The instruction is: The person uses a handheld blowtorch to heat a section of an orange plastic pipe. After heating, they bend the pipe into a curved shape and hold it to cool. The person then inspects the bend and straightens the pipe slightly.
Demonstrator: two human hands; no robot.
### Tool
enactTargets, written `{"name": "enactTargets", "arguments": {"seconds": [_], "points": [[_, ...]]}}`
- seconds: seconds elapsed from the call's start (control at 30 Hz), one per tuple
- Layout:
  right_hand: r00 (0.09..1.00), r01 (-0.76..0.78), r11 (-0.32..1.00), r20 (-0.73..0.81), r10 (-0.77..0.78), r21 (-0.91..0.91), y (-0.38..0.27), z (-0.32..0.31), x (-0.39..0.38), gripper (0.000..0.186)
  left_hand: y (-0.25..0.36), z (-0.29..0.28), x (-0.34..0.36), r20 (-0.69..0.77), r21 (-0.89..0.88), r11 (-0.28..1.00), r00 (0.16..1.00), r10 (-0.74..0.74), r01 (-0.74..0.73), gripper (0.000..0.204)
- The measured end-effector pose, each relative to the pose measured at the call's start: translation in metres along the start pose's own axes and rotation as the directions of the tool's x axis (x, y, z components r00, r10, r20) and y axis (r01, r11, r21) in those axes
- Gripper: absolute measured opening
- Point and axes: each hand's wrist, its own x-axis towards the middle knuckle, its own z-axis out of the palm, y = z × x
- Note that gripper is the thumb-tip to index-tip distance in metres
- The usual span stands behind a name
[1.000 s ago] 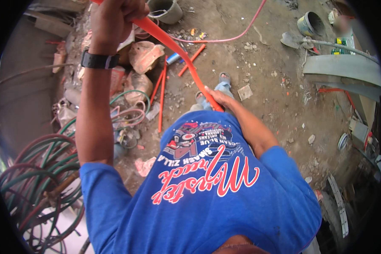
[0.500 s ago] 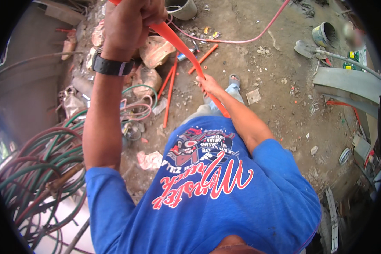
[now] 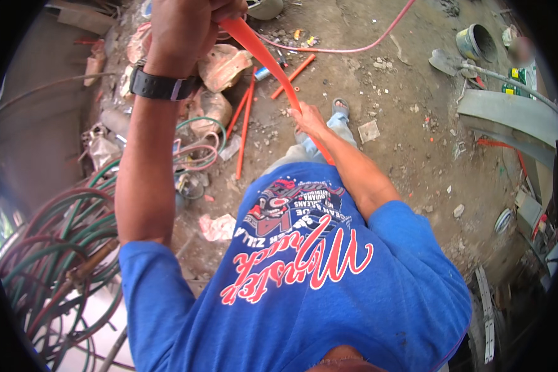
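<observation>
An orange plastic pipe [image 3: 261, 54], bent in a gentle curve, slants from the top of the head view down to the front of my blue shirt. My left hand [image 3: 186, 28], raised high with a black watch on its wrist, is closed around the pipe's upper part. Lower down, my right hand [image 3: 310, 121] wraps around the same pipe near my waist. The pipe's upper end is hidden behind my left hand or out of view.
Loose orange pipe pieces [image 3: 244, 133] lie on the dirt floor beside filled sacks [image 3: 223, 67]. Coiled hoses [image 3: 49, 248] are heaped at left. A pink hose [image 3: 353, 49] crosses the far ground. At right are a bucket [image 3: 467, 46], a shovel [image 3: 443, 62] and a curved grey sheet [image 3: 508, 115].
The view has shifted slightly, so the floor sits a little higher in it. Both hands keep their hold on the pipe, with its curve about the same.
</observation>
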Motion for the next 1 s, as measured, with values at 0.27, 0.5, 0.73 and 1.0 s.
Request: {"name": "enactTargets", "arguments": {"seconds": [0.27,0.5,0.73,1.0], "points": [[0.918,-0.329,0.874,0.340,0.206,0.357,0.010,-0.011,0.009,0.027,0.002,0.002,0.000,-0.034,-0.002,0.999,0.999,-0.033,0.032,0.042],[0.883,-0.398,0.914,0.305,0.358,0.079,0.017,0.017,0.020,0.036,0.013,0.019,-0.003,-0.021,0.007,0.992,0.992,-0.123,0.123,0.041],[0.938,-0.337,0.929,0.036,0.346,-0.152,0.006,0.025,0.019,0.044,0.002,0.002,0.001,-0.008,-0.018,0.997,0.997,-0.073,0.072,0.041],[0.999,-0.035,0.928,-0.012,0.033,-0.371,0.007,0.006,-0.012,0.049,-0.003,-0.011,0.001,-0.006,-0.010,1.000,1.000,-0.030,0.029,0.038]]}}
